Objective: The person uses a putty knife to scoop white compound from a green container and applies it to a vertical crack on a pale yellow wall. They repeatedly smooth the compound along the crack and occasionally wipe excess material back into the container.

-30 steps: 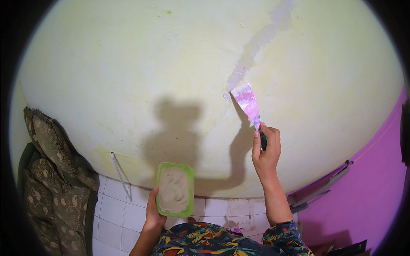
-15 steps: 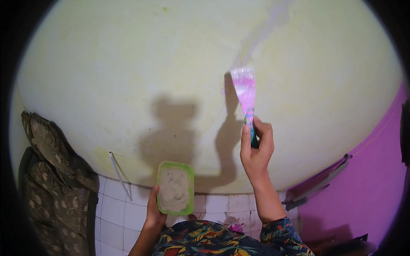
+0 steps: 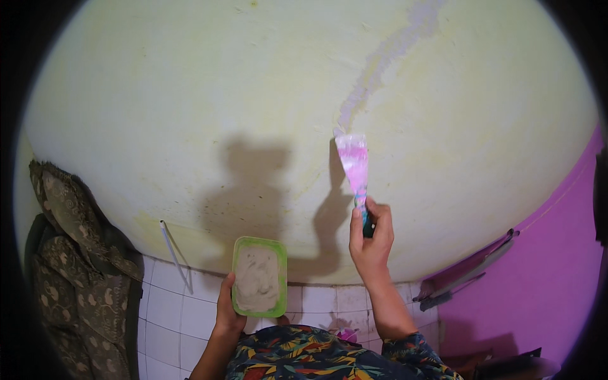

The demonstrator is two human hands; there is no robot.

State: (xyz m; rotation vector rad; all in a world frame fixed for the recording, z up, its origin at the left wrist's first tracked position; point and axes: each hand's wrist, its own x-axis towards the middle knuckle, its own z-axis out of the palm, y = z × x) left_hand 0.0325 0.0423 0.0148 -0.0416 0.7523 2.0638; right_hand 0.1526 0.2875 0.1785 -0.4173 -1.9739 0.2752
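My right hand (image 3: 372,239) grips the handle of a putty knife (image 3: 353,158). Its blade is smeared with pink and white and lies at the pale yellow-green wall (image 3: 158,114), at the lower end of a winding lilac-grey strip of filler (image 3: 373,73). In my left hand (image 3: 229,310) is a green rectangular plastic container (image 3: 283,278), held by its left side. Greyish-beige putty (image 3: 256,278) with a stirred, uneven surface fills much of it.
A dark patterned sofa (image 3: 82,272) stands at the left. A thin white pipe (image 3: 174,253) leans on the wall above white floor tiles (image 3: 168,310). At the right are a purple wall (image 3: 532,285) and a long broom-like thing (image 3: 468,272).
My right hand has moved the putty knife down and slightly left along the wall. More of the lilac-grey strip shows above the blade. The container has stayed nearly in place.
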